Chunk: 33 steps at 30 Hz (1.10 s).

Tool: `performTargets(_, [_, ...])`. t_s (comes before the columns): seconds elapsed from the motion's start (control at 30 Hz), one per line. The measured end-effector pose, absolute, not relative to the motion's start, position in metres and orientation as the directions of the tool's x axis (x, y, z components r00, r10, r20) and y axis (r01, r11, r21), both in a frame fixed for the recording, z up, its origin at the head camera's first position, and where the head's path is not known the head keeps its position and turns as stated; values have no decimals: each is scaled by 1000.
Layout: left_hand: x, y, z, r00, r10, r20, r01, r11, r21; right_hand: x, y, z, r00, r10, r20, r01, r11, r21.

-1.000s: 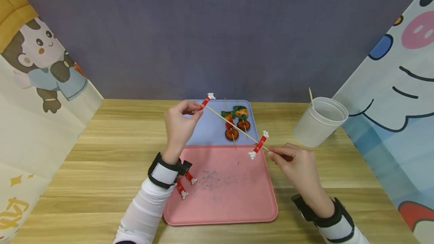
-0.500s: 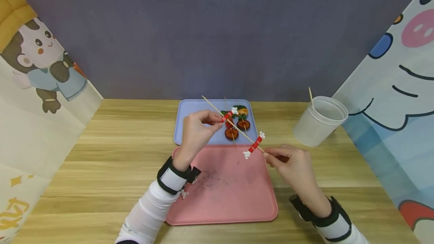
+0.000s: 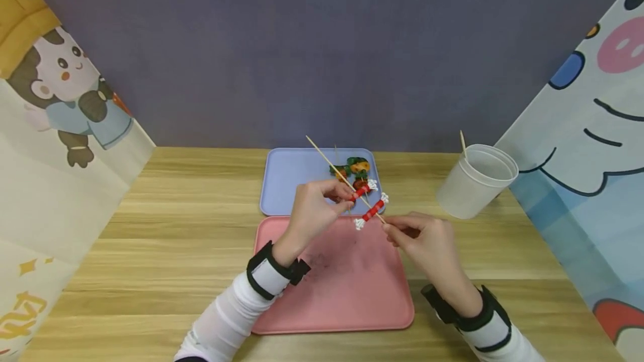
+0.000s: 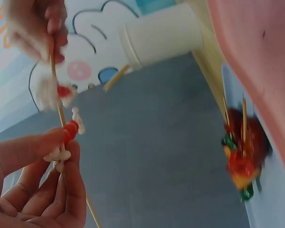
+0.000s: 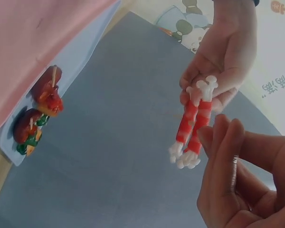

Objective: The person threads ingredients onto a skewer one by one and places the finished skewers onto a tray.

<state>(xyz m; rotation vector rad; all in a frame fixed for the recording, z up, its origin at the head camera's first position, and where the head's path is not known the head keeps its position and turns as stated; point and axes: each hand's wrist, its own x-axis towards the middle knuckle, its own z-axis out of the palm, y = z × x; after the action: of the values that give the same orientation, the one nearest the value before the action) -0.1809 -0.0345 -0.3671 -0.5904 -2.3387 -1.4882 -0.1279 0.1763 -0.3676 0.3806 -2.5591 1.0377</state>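
Observation:
My right hand (image 3: 427, 242) pinches the lower end of a thin wooden skewer (image 3: 324, 155), which slants up to the left above the trays. Close to those fingertips, a red-banded toy food piece with white knobbly ends (image 3: 373, 211) is threaded crosswise on it. My left hand (image 3: 317, 211) pinches a second such piece (image 3: 364, 190) between thumb and forefinger, also on the skewer and just behind the first. Seen from the right wrist, the two pieces (image 5: 186, 123) (image 5: 199, 128) lie almost side by side.
A pink tray (image 3: 362, 306) lies under the hands, with a blue tray (image 3: 282, 177) behind it. On the blue tray are finished-looking toy skewers (image 3: 358, 166). A white tub (image 3: 465, 191) holding a wooden stick (image 3: 463, 143) stands at the right. A grey wall rises behind.
My left hand has slid its red piece down the skewer, right and toward the first piece. The skewer's far tip now sticks out behind it. My right hand has shifted slightly left.

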Motion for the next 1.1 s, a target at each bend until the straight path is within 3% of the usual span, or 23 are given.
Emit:
performTargets(0.47, [-181,-36,-368,-861,275,429,505,349,790,-131,173,-369,-903,-115,414,-379,669,-639])
performTargets(0.73, [-191,-71,-367,-841,389,377,536,495,684,-138,187,-382,-912,-61,406,-333,689,-644])
performTargets(0.9, [-194,-98,-378,-840,465,280,529,586,614,-140,198,-390,-899,-48,435,-327,734,-595])
performTargets(1.1, [-190,-120,-397,-783,607,140,589,649,482,-141,206,-397,-891,-32,452,-318,755,-574])
